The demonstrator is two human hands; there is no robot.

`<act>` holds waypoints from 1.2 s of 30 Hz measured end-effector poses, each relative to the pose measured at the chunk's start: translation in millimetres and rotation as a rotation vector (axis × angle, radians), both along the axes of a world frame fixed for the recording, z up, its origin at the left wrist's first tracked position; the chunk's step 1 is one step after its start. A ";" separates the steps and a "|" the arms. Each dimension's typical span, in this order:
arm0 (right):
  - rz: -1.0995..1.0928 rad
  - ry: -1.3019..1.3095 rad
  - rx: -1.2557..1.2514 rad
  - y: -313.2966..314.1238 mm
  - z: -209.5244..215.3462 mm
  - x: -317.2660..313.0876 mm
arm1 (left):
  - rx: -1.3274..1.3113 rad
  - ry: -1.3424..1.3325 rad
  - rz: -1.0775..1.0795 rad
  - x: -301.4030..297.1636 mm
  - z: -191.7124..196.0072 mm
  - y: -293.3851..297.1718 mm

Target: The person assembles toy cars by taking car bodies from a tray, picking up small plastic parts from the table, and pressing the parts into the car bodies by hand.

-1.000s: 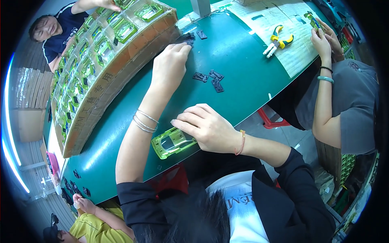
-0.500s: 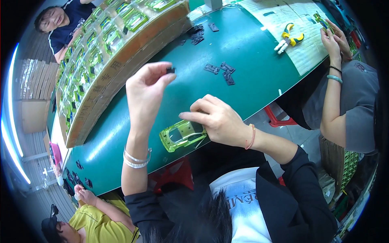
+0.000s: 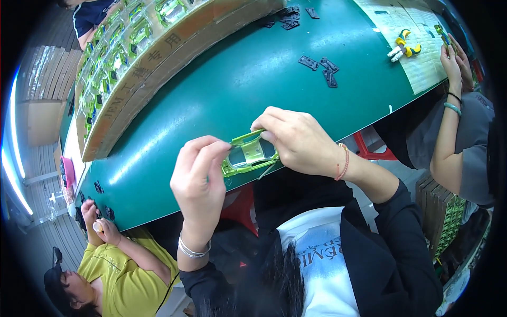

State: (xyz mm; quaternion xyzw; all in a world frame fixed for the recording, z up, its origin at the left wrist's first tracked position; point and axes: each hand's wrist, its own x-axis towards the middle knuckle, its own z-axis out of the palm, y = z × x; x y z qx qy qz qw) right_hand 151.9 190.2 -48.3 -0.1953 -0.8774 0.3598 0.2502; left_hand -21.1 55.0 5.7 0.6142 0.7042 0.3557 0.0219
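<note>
A bright green plastic toy car body shell (image 3: 254,152), with open window gaps, is held just above the near edge of the table. My right hand (image 3: 309,141) pinches its right end between thumb and fingers. My left hand (image 3: 202,182) is closed in a pinch at the shell's left end, fingertips against or very near its rim. Whatever lies between those left fingertips is hidden. Beyond my hands, several flat black plastic parts (image 3: 330,79) lie loose on the green tabletop (image 3: 211,100).
A long cardboard tray (image 3: 158,68) of green shells in clear plastic curves along the far left. Yellow-handled pliers (image 3: 405,46) rest near a pale mat (image 3: 422,74) at right. One co-worker's hands (image 3: 457,61) work there; another person in a yellow top (image 3: 127,264) sits lower left.
My left hand has come down and nearer, from above the table to the shell's left end. The small black part seen in its pinch no longer shows. The view has shifted.
</note>
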 end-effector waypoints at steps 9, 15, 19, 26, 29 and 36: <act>0.063 0.026 -0.128 6.1 -0.9 1.5 | 0.029 0.091 0.025 20.3 -25.0 9.6; 0.066 0.073 -0.109 5.9 -6.7 2.2 | 0.064 0.067 0.021 27.6 -29.7 14.4; 0.059 0.066 -0.093 4.5 -6.1 2.1 | 0.077 0.061 0.020 28.2 -33.8 14.3; 0.055 0.061 -0.091 3.7 -6.4 -0.8 | 0.157 0.048 0.036 29.4 -41.0 11.7; 0.055 0.061 -0.064 3.2 -7.0 -3.6 | 0.170 0.042 0.059 30.7 -42.4 9.5; 0.070 0.076 -0.051 3.4 -7.5 -6.8 | 0.195 0.039 0.081 31.2 -43.3 6.3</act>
